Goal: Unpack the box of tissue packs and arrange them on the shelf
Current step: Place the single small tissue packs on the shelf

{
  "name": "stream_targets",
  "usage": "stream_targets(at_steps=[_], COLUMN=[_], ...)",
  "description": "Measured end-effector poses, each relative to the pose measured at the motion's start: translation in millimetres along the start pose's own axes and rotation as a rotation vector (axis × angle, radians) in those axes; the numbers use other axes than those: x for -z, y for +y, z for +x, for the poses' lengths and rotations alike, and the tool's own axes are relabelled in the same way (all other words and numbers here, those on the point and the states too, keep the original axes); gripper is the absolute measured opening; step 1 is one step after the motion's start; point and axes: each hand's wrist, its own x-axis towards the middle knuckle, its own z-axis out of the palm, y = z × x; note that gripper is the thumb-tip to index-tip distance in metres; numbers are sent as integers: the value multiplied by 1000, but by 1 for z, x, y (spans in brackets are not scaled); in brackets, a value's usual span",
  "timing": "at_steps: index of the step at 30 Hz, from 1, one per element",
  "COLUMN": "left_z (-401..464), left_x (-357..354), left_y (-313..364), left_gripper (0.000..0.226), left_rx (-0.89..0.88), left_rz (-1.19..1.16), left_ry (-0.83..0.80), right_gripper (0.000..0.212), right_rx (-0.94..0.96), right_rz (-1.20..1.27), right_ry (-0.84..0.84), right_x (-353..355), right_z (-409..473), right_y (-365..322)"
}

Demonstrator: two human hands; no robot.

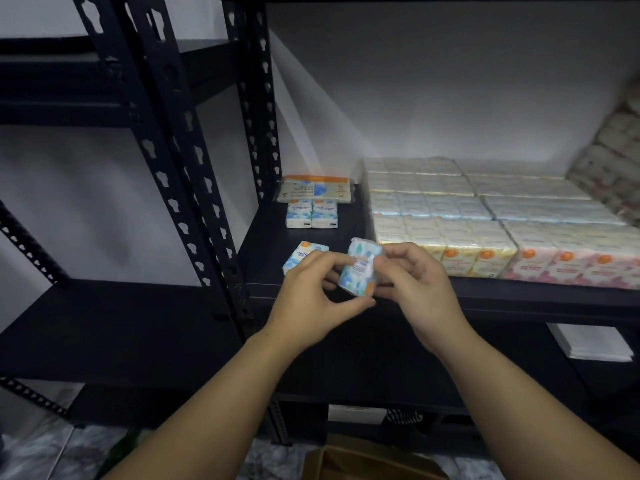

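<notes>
colours on the black shelf [450, 299], centre frame
held tissue pack [358, 271]: white, blue leaf print; right-hand blocks [478, 261] cream with orange dots, then pink floral [571, 268].

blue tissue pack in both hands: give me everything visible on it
The held tissue pack is a small rectangular block in glossy plastic wrap, white with blue leaf-like patches, an orange spot near its lower corner and blurred print across the front. It is tilted, top leaning right, in the air just before the front edge of the black shelf. The left hand pinches its left side and bottom; the right hand pinches its right side, near a small flap. Nothing else touches it; a matching pack lies apart, left.
</notes>
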Motion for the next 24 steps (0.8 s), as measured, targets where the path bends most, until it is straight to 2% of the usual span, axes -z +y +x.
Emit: stream_targets(at_steps=[2,5,8,10,15,18,21,24], left_z=[2,6,11,12,15,15,10,4], left_x=[3,9,16,21,30,38,47,47], left_y=[-1,-3,-6,-7,-19,-23,-35,-47], left_gripper=[38,16,6,9,12,11,11,23], left_rx=[105,236,308,347,354,303,114,-1], left_rz=[-148,-383,-488,-473,-433,-325,62,391], left_ry=[1,-34,-91,-118,-177,-78,53,14], right_gripper=[22,50,71,75,67,65,63,55], right_rx=[58,186,261,295,353,358,338,303], right_rz=[-81,-355,-510,-563,-634,-709,-871,-974], right_ry=[-56,-124,-196,-208,-127,-64,-57,-78], right_x=[-1,0,1,-2,-13,-16,-20,-25], right_z=[1,4,8,11,17,20,19,18], right_y=[0,6,11,11,10,14,17,21])
